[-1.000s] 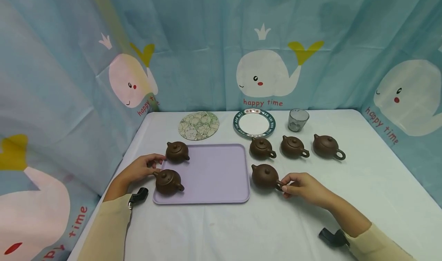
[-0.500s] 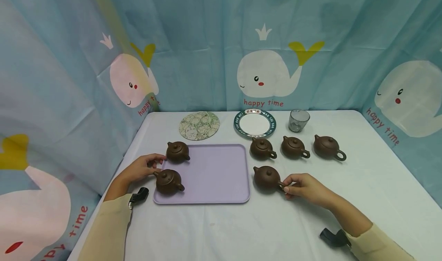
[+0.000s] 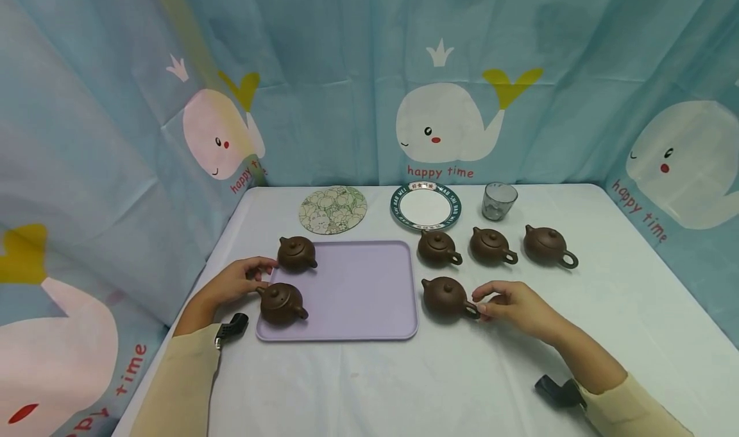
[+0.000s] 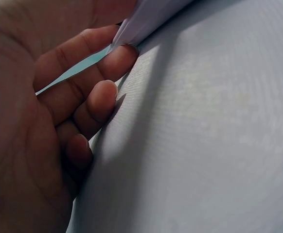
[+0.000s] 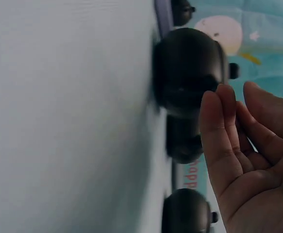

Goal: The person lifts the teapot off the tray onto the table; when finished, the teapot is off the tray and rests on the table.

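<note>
My left hand (image 3: 233,282) holds the left edge of a lilac tray (image 3: 364,289); in the left wrist view the thumb and fingertips meet the tray's rim (image 4: 151,19). Two brown clay teapots stand along that side of the tray, one behind (image 3: 296,253) and one in front (image 3: 281,304). Just off the tray's right edge, a third brown teapot (image 3: 444,296) stands on the white cloth, its handle towards my right hand (image 3: 510,303). That hand's thumb and fingers are parted right at the handle. The right wrist view shows the fingertips beside this teapot (image 5: 187,68).
Behind it stand three more brown teapots in a row: left (image 3: 437,248), middle (image 3: 491,246) and right (image 3: 544,244). Along the back edge lie a patterned round mat (image 3: 332,210), a green-rimmed plate (image 3: 397,210) and a clear glass (image 3: 499,201). A whale-print curtain (image 3: 340,103) hangs behind.
The front right teapot shifted slightly to the right in my right hand's pinch, away from the tray. My right fingers have now let go of its handle. My left hand stays still.
</note>
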Available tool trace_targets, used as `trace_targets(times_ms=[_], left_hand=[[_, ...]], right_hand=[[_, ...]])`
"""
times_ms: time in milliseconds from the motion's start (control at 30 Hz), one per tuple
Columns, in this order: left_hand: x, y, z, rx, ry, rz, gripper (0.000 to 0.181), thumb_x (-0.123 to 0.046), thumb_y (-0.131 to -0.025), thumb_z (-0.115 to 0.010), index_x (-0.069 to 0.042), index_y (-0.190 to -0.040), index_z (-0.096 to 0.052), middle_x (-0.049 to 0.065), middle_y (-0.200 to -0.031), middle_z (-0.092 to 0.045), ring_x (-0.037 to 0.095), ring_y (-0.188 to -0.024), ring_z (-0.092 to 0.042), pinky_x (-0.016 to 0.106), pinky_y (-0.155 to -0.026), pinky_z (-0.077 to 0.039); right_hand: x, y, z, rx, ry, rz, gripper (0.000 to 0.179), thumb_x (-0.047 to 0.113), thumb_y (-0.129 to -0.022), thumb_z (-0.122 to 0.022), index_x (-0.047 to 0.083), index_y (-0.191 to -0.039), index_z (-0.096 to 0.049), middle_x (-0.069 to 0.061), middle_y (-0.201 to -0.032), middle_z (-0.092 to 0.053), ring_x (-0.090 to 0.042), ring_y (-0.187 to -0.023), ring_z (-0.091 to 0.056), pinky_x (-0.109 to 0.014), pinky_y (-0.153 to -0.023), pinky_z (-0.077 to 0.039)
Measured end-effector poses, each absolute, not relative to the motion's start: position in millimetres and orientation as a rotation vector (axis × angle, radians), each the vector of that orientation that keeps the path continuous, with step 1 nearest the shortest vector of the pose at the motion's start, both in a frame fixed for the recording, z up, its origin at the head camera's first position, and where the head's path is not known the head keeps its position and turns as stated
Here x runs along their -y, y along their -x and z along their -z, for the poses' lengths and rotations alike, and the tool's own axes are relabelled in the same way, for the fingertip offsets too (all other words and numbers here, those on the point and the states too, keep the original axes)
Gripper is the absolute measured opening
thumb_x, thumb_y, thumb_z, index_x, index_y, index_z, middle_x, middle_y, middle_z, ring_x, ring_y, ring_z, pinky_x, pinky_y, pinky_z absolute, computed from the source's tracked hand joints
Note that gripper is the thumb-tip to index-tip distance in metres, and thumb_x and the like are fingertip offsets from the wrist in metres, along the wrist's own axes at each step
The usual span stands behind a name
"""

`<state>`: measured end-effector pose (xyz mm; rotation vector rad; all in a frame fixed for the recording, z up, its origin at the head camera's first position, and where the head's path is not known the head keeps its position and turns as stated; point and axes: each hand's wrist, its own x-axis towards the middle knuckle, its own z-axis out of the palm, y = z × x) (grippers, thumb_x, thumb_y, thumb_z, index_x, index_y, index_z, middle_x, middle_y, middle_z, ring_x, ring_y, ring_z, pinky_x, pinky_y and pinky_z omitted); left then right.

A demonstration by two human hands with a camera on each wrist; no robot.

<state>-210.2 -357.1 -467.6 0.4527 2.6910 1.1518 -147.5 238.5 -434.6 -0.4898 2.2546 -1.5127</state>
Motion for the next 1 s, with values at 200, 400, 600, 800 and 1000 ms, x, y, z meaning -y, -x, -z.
trace_targets(times_ms=[200,400,600,800,1000], left_hand=[[361,217,463,-2.711,-0.440,-1.153,0.048,-0.011,-0.081,-0.078,-0.005,-0.126,-0.062,0.009,-0.103,-0.058,0.022,-0.081,-0.050,0.027,-0.065,-0.042],[360,218,460,-2.724,-0.418,-1.121,0.050,-0.010,-0.081,-0.078,-0.004,-0.127,-0.061,0.010,-0.104,-0.059,0.021,-0.080,-0.049,0.026,-0.065,-0.041],[358,215,464,-2.731,-0.428,-1.109,0.048,-0.002,-0.083,-0.075,0.004,-0.128,-0.057,0.016,-0.103,-0.058,0.022,-0.079,-0.047,0.026,-0.064,-0.040],[353,207,459,-2.753,-0.433,-1.088,0.046,0.001,-0.083,-0.073,0.004,-0.127,-0.058,0.016,-0.103,-0.058,0.020,-0.077,-0.048,0.025,-0.064,-0.040],[339,196,440,-2.692,-0.478,-1.172,0.046,0.000,-0.082,-0.074,0.006,-0.124,-0.059,0.017,-0.102,-0.059,0.021,-0.076,-0.048,0.025,-0.063,-0.040]], right_hand=[[-219,156,413,-2.278,0.582,1.543,0.025,0.008,-0.093,-0.064,-0.005,-0.115,-0.061,-0.015,-0.090,-0.069,-0.025,-0.083,-0.068,-0.041,-0.076,-0.054],[-173,164,404,-2.164,0.722,1.571,0.026,0.010,-0.094,-0.065,-0.006,-0.114,-0.063,-0.022,-0.101,-0.065,-0.026,-0.085,-0.068,-0.043,-0.077,-0.053],[-113,164,410,-2.065,0.842,1.486,0.023,0.013,-0.093,-0.066,-0.001,-0.112,-0.065,-0.017,-0.096,-0.068,-0.022,-0.082,-0.068,-0.039,-0.077,-0.053],[-50,158,425,-2.032,0.952,1.367,0.022,0.014,-0.092,-0.068,0.000,-0.109,-0.068,-0.007,-0.093,-0.070,-0.013,-0.078,-0.068,-0.027,-0.073,-0.052],[-2,156,434,-2.085,0.976,1.324,0.017,0.018,-0.091,-0.070,0.009,-0.104,-0.070,0.007,-0.085,-0.067,-0.008,-0.073,-0.066,-0.024,-0.067,-0.051]])
